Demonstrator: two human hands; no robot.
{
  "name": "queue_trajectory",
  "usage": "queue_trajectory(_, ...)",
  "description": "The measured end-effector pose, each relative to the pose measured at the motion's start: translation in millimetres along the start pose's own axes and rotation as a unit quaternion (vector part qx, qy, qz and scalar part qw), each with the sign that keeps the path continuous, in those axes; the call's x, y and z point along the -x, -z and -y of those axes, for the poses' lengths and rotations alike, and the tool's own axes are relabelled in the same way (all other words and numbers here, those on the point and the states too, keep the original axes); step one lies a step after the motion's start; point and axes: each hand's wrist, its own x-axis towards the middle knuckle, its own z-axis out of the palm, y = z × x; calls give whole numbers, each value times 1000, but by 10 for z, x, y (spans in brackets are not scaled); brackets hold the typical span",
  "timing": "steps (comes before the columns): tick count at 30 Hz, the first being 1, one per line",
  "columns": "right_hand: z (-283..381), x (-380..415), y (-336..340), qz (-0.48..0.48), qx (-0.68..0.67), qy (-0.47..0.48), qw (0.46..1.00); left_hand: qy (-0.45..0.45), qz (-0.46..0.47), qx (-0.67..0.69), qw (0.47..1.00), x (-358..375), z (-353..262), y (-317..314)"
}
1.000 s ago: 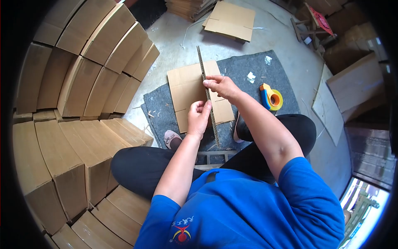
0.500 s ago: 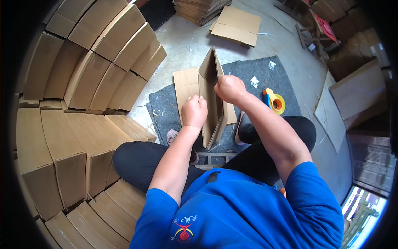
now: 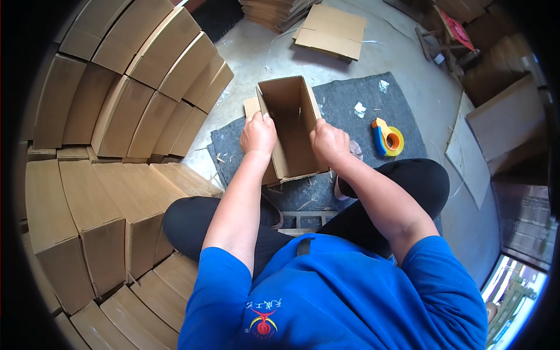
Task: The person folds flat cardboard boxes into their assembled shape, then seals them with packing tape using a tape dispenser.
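A brown cardboard box stands opened into a rectangular tube above the grey felt mat, its open end facing me. My left hand grips its left wall. My right hand grips its right wall. A flat cardboard sheet lies under the box on the mat, mostly hidden.
Several assembled cardboard boxes are stacked in rows along the left. A yellow and blue tape dispenser lies on the mat to the right. Flat cartons lie on the concrete floor beyond. Boards and clutter fill the right side.
The flat carton held edge-on a second ago has been pulled open into a rectangular box. Both hands moved apart onto its opposite walls.
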Motion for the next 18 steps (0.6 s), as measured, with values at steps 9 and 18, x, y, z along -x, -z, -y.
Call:
queue_trajectory(9,-26,-9,-36,-9,-21,-7,1000,-197,134,67,969,1226,-207,-10)
queue_trajectory(18,15,29,-9,18,-47,-27,998,-110,48,-70,990,718,-236,-728)
